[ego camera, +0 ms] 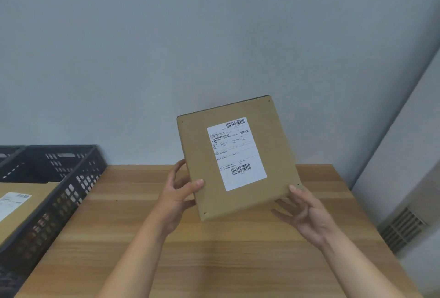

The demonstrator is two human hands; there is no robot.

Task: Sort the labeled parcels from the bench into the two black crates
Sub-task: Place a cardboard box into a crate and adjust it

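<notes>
**Grey wall, wooden desk, and a parcel held up in two hands**

Plain grey wall (190,35) fills the upper part of the head view, and a pale wooden desk (214,250) runs below it.

Above the desk and clear of its top, a flat brown cardboard parcel (276,152) is held up between the person's two hands, with its broad face turned to the camera. It is tilted, its top leaning toward the left hand's side. A white shipping label (237,153) with two barcodes sits on that face; the small print is too fine to read.

The left hand (183,190) grips the parcel's left edge low down, thumb laid on the front face and fingers curled round behind. The right hand (307,212) holds the lower right corner between thumb and forefinger. Its thumb tip lies on the front face, and its other fingers are spread fairly straight just below the bottom edge.

Well out to the left of the left hand, a black latticed crate (71,183) stands at the desk's end. Inside it lies another cardboard parcel (35,192), flat and label up. Beyond that crate, farther from the hand, the rim of a second black crate (9,152) shows at the picture's edge.

Off to the right of the right hand, low on a side wall, is a slatted vent (402,228).
</notes>
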